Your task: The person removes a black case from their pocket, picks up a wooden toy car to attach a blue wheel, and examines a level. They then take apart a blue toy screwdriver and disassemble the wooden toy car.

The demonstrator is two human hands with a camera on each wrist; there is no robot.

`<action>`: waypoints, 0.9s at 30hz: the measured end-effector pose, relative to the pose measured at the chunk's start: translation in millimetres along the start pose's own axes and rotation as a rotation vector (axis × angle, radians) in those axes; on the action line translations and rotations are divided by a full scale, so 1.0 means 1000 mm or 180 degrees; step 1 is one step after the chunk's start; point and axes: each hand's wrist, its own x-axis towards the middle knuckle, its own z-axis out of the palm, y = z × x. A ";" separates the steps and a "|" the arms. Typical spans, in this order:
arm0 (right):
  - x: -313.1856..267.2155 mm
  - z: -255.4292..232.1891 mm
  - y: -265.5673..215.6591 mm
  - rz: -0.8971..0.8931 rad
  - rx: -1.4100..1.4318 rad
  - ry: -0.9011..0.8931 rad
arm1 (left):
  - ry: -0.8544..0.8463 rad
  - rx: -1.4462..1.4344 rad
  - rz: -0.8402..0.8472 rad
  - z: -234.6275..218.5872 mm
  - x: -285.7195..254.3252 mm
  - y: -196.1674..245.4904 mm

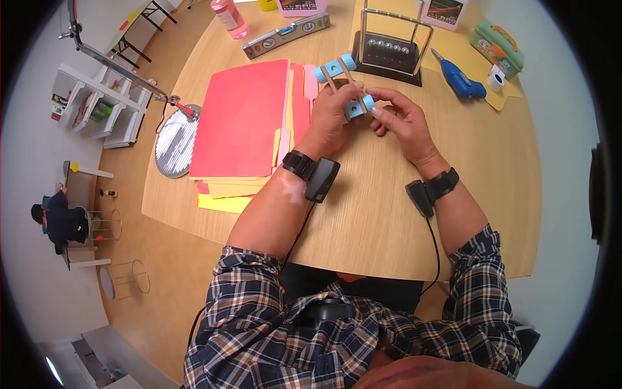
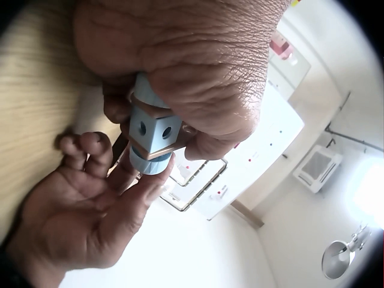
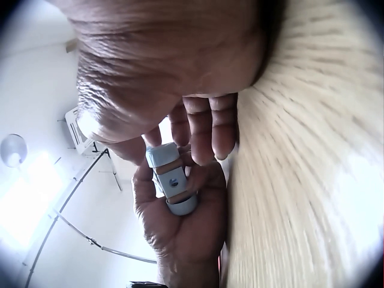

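My left hand (image 1: pixel 329 120) grips a toy construction frame of light blue blocks and brown strips near the middle of the table. Its far blue block (image 1: pixel 335 68) sticks out beyond the hand, joined by strips (image 1: pixel 348 76) to the near block (image 2: pixel 155 129), which has round holes in its faces. Ridged round blue caps sit at the block ends. With thumb and index finger, my right hand (image 1: pixel 405 126) pinches the cap (image 2: pixel 150 163) on the right end of the near block; its other fingers are loosely curled. My left palm partly hides the assembly.
Left of the hands lies a stack of red and yellow folders (image 1: pixel 240 123). Behind stand a spirit level (image 1: pixel 287 35), a Newton's cradle (image 1: pixel 389 55) and a pink bottle (image 1: pixel 230 19). To the right are a blue tool (image 1: pixel 460 78), a white roll (image 1: pixel 496 79) and a green case (image 1: pixel 495 48).
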 end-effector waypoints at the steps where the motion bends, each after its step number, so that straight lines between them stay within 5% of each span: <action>1: 0.001 -0.001 0.002 0.0031 -0.0030 -0.0052 | 0.0055 -0.0006 0.0000 0.000 0.000 -0.001; 10: 0.009 -0.012 0.016 0.0411 -0.0034 -0.0034 | -0.0075 0.0143 0.0113 -0.007 0.003 -0.007; 19: -0.002 0.002 -0.002 0.0042 -0.0020 -0.0071 | -0.0156 -0.0122 -0.0043 0.001 -0.005 0.004; 27: 0.006 -0.006 0.011 0.0275 -0.0325 0.0025 | -0.0183 -0.0004 0.0056 -0.002 0.003 -0.007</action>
